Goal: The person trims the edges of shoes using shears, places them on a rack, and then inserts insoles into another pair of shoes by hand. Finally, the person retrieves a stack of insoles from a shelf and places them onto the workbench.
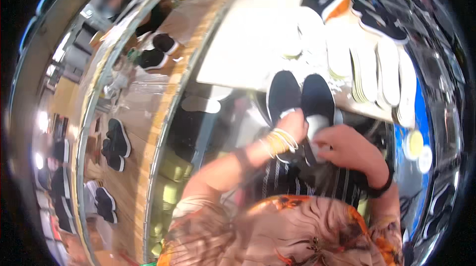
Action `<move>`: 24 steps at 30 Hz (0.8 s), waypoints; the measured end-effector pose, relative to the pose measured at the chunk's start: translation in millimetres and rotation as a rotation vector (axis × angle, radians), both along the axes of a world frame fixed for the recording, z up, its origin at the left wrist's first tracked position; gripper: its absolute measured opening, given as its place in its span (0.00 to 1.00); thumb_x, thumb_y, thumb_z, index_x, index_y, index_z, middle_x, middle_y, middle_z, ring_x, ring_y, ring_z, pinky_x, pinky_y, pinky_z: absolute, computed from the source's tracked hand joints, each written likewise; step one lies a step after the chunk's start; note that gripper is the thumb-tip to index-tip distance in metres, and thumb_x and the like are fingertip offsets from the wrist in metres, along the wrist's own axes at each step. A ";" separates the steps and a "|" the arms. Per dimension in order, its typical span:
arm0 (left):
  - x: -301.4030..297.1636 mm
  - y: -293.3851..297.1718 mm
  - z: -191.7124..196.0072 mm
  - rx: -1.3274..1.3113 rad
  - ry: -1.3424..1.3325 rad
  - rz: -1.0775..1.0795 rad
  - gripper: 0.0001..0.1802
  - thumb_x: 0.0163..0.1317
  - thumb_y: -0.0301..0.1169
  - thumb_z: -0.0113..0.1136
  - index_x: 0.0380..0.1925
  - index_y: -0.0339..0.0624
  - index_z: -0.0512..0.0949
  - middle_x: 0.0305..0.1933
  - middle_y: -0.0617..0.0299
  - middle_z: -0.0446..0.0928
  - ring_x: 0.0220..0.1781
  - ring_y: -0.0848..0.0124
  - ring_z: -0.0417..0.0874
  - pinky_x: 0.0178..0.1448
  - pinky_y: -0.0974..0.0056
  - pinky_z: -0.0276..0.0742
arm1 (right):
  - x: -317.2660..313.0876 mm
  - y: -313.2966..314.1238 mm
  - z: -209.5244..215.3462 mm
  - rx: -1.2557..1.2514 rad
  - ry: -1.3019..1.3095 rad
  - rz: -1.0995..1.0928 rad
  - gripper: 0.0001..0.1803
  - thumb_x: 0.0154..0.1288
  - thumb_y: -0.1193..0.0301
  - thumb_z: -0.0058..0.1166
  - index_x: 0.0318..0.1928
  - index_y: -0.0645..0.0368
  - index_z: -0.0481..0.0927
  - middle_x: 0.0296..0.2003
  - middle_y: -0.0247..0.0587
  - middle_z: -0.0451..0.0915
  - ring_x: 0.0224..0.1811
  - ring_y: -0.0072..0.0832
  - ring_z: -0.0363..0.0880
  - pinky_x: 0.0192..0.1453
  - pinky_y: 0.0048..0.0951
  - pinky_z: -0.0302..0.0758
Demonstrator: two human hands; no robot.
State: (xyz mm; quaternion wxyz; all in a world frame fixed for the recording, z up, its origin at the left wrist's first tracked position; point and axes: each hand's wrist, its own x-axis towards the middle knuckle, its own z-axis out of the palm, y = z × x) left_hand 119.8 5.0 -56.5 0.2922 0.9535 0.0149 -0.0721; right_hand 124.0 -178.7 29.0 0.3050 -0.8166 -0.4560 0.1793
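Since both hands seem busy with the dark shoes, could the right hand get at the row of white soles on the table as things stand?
Probably yes: the right hand is at the dark shoes, and the white soles lie just beyond, with nothing visibly between.

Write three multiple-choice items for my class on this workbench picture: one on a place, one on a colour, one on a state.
1. Where does the pair of dark shoes lie?
A. at the near edge of the pale table
B. on the floor
C. in a box

2. What colour are the bangles on the left hand?
A. blue
B. yellow and white
C. black

3. What is the right hand doing?
A. hanging free
B. gripping a white piece at the right shoe
C. holding scissors

A: the shoes lie on the table edge. B: yellow and white rings show at the wrist. B: the fingers close on the white piece.
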 end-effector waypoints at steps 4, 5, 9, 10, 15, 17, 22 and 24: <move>-27.3 42.3 21.5 -0.144 -0.249 0.029 0.18 0.52 0.36 0.53 0.32 0.28 0.70 0.33 0.36 0.73 0.38 0.42 0.75 0.40 0.50 0.72 | -5.2 -11.0 37.3 0.067 -0.100 -0.088 0.12 0.45 0.73 0.56 0.35 0.60 0.78 0.27 0.49 0.76 0.33 0.45 0.76 0.37 0.39 0.72; -40.7 63.6 31.4 -0.112 -0.297 0.075 0.17 0.51 0.35 0.54 0.31 0.29 0.70 0.32 0.37 0.74 0.35 0.45 0.76 0.38 0.52 0.72 | -5.6 -14.7 31.0 0.067 -0.114 -0.071 0.12 0.45 0.73 0.56 0.35 0.60 0.78 0.27 0.49 0.76 0.33 0.45 0.76 0.37 0.39 0.72; -60.2 165.5 99.5 -0.114 -0.384 0.376 0.10 0.50 0.30 0.53 0.28 0.33 0.71 0.23 0.54 0.74 0.25 0.69 0.73 0.30 0.63 0.71 | 7.1 -38.4 -10.9 -0.033 0.095 -0.372 0.15 0.46 0.74 0.57 0.38 0.62 0.78 0.30 0.48 0.78 0.35 0.41 0.78 0.42 0.34 0.72; -59.0 205.8 104.2 -0.112 -0.357 0.516 0.10 0.50 0.29 0.54 0.28 0.32 0.72 0.24 0.59 0.74 0.26 0.72 0.73 0.30 0.63 0.71 | 11.2 -32.0 -17.6 -0.140 0.223 -0.410 0.16 0.45 0.75 0.57 0.38 0.64 0.77 0.32 0.46 0.79 0.36 0.40 0.78 0.44 0.32 0.73; -26.2 432.7 129.4 0.600 -0.071 0.987 0.27 0.49 0.43 0.55 0.44 0.32 0.73 0.49 0.36 0.71 0.54 0.46 0.70 0.57 0.56 0.66 | 25.0 28.0 -23.1 -0.313 0.323 -0.312 0.16 0.47 0.71 0.57 0.39 0.61 0.78 0.33 0.52 0.78 0.36 0.45 0.77 0.40 0.35 0.73; -38.2 519.7 126.7 0.503 0.084 0.937 0.27 0.51 0.46 0.55 0.42 0.31 0.73 0.49 0.39 0.72 0.53 0.47 0.72 0.55 0.56 0.67 | 31.7 48.1 -32.1 -0.262 0.201 -0.181 0.15 0.47 0.70 0.56 0.39 0.61 0.78 0.33 0.53 0.77 0.36 0.48 0.76 0.40 0.37 0.73; -11.1 511.1 90.5 0.482 -0.147 0.690 0.36 0.50 0.57 0.55 0.41 0.30 0.75 0.42 0.39 0.75 0.48 0.53 0.77 0.52 0.57 0.70 | 58.7 82.5 -42.2 -0.350 0.256 -0.223 0.16 0.46 0.72 0.54 0.38 0.63 0.77 0.31 0.52 0.78 0.37 0.45 0.77 0.41 0.34 0.73; 5.8 471.2 99.3 0.740 -0.135 0.710 0.36 0.50 0.57 0.54 0.45 0.33 0.74 0.43 0.38 0.74 0.47 0.51 0.76 0.51 0.56 0.70 | 71.6 96.8 -42.4 -0.389 0.279 -0.239 0.16 0.45 0.70 0.54 0.37 0.63 0.78 0.31 0.52 0.78 0.36 0.47 0.77 0.40 0.36 0.73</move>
